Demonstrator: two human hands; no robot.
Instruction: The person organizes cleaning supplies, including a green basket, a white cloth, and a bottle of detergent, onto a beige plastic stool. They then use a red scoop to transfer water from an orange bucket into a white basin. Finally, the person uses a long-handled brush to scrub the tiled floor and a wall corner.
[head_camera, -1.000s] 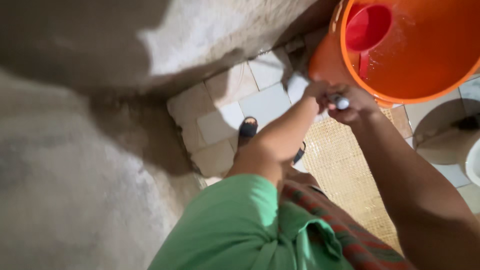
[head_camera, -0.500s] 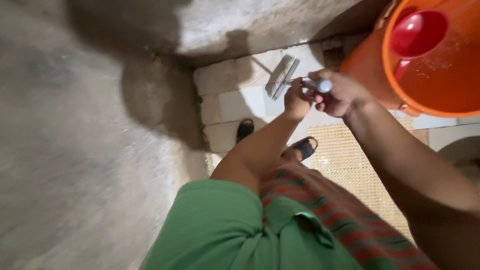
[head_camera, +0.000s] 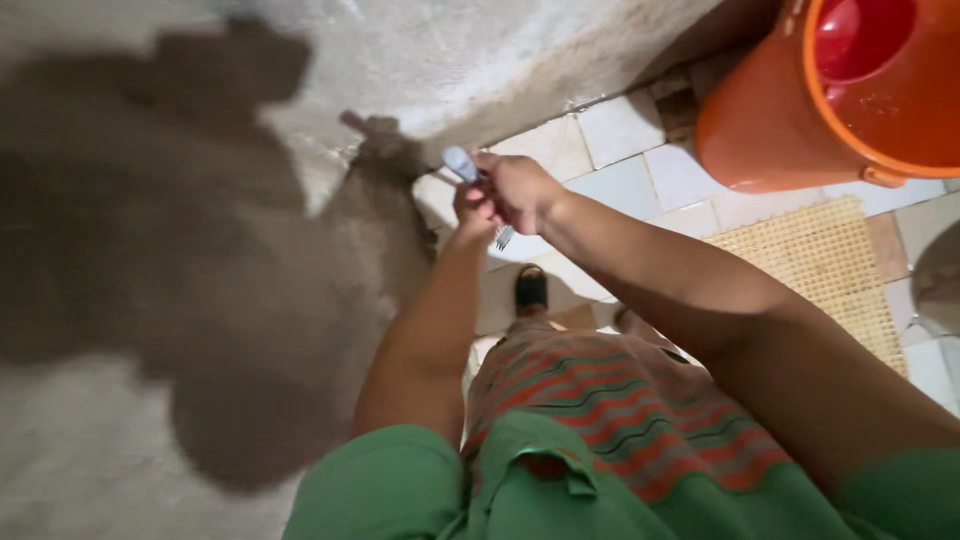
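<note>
Brush gripped in both hands, held low over the floor tiles near the foot of the grey wall. Right hand closed round the pale handle, its rounded end poking out toward the wall. Left hand just below, also closed on the handle, bristles peeking out under the fingers. Beyond the arms, an orange bucket with a red scoop inside, standing beside a woven mat. Black sandal on the tiles beneath the hands.

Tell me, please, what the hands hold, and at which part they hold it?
Both hands, right hand and left hand, grip a long-handled brush near the handle's upper end; its bristles show just below them.
</note>
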